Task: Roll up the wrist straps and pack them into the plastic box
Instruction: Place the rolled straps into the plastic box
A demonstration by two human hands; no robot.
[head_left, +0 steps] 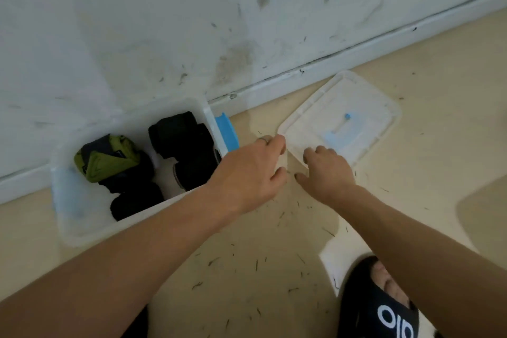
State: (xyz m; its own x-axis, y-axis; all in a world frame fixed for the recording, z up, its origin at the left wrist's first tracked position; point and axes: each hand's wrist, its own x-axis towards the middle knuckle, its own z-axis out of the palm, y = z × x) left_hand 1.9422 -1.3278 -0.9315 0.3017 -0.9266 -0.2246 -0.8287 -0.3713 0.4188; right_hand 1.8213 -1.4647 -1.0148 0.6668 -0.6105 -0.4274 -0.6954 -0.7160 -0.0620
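Note:
The clear plastic box [82, 230] stands on the floor against the wall at left. Inside it lie several rolled wrist straps: black rolls [181, 140] and a green-and-black one [107, 156]. The box's clear lid [365, 107], with a blue handle piece, lies on the floor to the right. My left hand [255, 170] has its curled fingers at the lid's near-left corner. My right hand [327, 170] curls its fingers over the lid's near edge, thumb spread below. A shadow lies under that edge.
A blue clip [226, 132] sticks out from the box's right end. The white wall and skirting [274, 85] run behind the box and lid. Small dark debris is scattered over the beige floor [260, 255]. My foot in a black slipper [384, 302] is at lower right.

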